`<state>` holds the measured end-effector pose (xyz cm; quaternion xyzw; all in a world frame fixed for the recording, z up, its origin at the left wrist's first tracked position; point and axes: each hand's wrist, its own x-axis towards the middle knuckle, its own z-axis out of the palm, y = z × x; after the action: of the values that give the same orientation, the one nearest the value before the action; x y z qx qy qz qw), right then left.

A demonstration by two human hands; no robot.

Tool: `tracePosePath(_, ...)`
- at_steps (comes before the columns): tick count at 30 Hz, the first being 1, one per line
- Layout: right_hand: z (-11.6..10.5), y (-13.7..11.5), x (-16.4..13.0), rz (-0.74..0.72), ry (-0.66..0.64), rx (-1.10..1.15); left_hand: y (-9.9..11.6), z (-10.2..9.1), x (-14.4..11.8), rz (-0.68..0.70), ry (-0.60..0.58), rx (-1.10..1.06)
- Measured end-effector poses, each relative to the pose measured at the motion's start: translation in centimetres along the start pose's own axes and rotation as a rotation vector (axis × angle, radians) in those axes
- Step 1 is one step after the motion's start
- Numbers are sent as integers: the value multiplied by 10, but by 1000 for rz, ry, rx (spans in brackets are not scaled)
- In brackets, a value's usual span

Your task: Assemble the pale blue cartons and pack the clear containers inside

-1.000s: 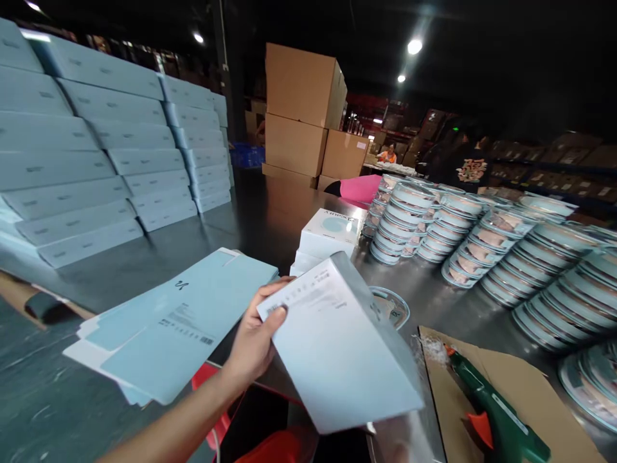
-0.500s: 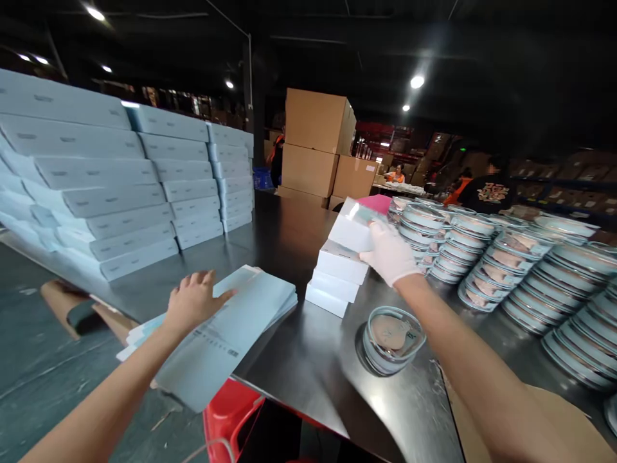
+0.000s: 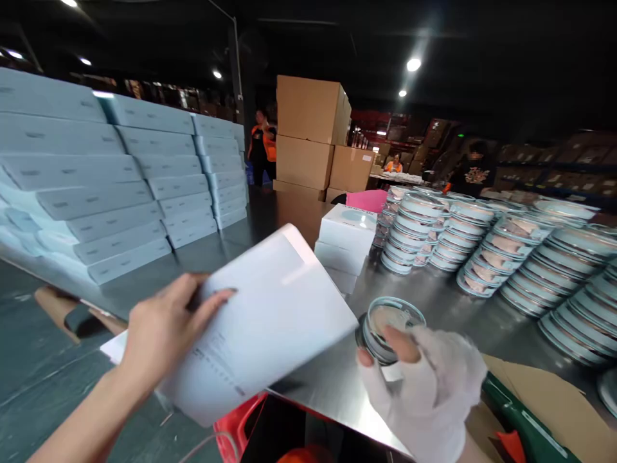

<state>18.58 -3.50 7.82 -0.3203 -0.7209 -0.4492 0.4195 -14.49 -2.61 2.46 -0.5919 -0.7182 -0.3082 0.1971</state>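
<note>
My left hand (image 3: 166, 321), bare, grips a pale flattened carton (image 3: 274, 308) by its left side, thumb on top. The carton is tilted up above the table's front edge, with small print near its lower end. My right hand (image 3: 424, 386) wears a white glove with bare thumb and fingertip showing. Its fingers are apart and curved, in front of a small stack of round clear-lidded containers (image 3: 385, 315); whether it touches them I cannot tell. Behind the carton stands a stack of small white boxes (image 3: 348, 225), partly hidden.
White boxes (image 3: 96, 173) are piled high at the left. Stacked round containers (image 3: 520, 257) fill the right side of the metal table (image 3: 328, 379). Brown cartons (image 3: 308, 109) stand behind. A red stool (image 3: 236, 418) is below, a green tool (image 3: 525, 418) at right. Several people work farther back.
My left hand has lifted the flattened carton off the pile. My right hand has let go of the top white box on the stack and come back toward me, near the round containers.
</note>
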Motion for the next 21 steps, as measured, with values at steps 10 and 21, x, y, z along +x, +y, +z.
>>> tracePosePath(10, -40, 0, -57, 972, -1064, 1560, 53, -4, -76, 422, -117, -517)
tracePosePath(21, -38, 18, -51, 728, -239, 580, 114, 5, -39, 97, -866, -1205)
